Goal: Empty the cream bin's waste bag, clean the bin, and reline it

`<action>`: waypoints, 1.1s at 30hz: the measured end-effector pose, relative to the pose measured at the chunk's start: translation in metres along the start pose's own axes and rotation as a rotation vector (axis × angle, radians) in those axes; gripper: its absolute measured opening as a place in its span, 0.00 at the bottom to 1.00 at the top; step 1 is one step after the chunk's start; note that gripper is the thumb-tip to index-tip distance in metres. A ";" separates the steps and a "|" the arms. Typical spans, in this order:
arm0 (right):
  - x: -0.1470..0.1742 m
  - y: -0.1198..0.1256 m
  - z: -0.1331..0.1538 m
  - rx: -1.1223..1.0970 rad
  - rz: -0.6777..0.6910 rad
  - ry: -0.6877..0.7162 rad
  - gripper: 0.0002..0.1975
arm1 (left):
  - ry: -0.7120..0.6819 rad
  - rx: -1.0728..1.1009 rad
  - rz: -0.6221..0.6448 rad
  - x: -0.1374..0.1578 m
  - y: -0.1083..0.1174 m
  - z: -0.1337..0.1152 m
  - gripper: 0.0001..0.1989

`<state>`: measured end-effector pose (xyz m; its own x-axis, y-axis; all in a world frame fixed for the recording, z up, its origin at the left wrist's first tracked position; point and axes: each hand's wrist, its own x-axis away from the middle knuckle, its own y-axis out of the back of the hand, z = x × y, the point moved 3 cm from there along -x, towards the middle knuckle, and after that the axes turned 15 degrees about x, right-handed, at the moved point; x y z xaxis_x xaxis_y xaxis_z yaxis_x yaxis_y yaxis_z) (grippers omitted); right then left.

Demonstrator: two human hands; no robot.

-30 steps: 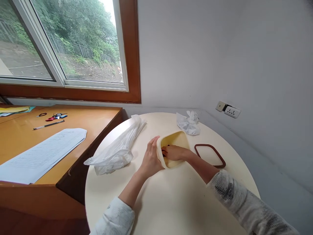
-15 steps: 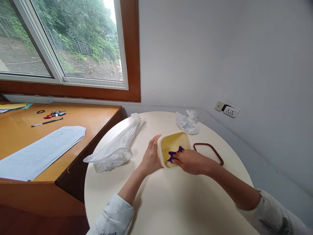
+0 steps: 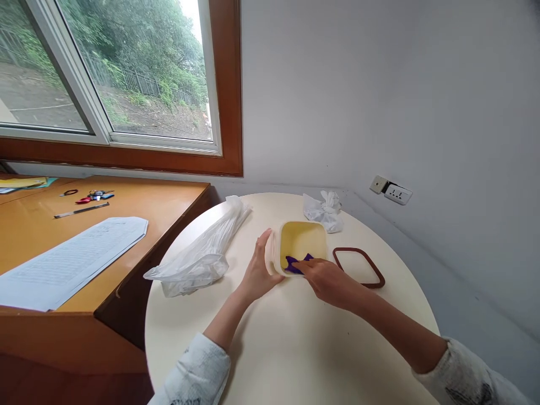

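Note:
A pale yellow, rounded-square plastic container (image 3: 309, 236) is tilted with its open side facing me, above the round table. My left hand (image 3: 257, 273) curves loosely around its left side, thumb at the lower left corner and fingers spread along the blurred outer wall. In my right hand (image 3: 327, 278) is a purple cloth (image 3: 294, 264), pinched by the fingers and pressed against the lower inside of the container. Part of the cloth is hidden by those fingers. A brown ring-shaped seal (image 3: 371, 263) with rounded corners lies just right of the container, partly behind my right wrist.
A crumpled clear plastic bag (image 3: 198, 273) lies on the left of the round white table (image 3: 287, 349). Toward the back stands a knotted white bag (image 3: 323, 211). A wooden desk (image 3: 169, 197) at the left bears papers (image 3: 80, 261), a pen (image 3: 82, 210) and keys (image 3: 99, 195).
The container has turned and its rim now sits straighter. My left fingers have loosened from the rim and spread wider. The cloth and right hand have shifted slightly up along the container's lower inside.

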<state>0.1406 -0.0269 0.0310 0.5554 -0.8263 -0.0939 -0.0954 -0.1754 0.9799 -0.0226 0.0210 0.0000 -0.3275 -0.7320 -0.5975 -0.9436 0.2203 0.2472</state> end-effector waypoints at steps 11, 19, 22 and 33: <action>-0.043 0.011 0.032 -0.469 -0.169 -0.262 0.18 | -0.067 -0.211 -0.152 0.003 -0.005 0.015 0.51; -0.045 0.013 0.048 -0.501 -0.187 -0.323 0.15 | -0.154 -0.317 -0.148 0.003 -0.003 0.022 0.48; -0.033 0.012 0.050 -0.494 -0.207 -0.292 0.16 | -0.160 -0.320 -0.137 0.001 -0.001 0.020 0.48; -0.012 0.018 0.016 -0.542 0.118 -0.086 0.15 | -0.203 -0.287 -0.105 0.000 -0.002 0.016 0.55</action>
<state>0.1187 -0.0290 0.0471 0.4950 -0.8684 0.0298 0.2980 0.2019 0.9330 -0.0216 0.0307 -0.0132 -0.2595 -0.5918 -0.7631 -0.9298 -0.0605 0.3631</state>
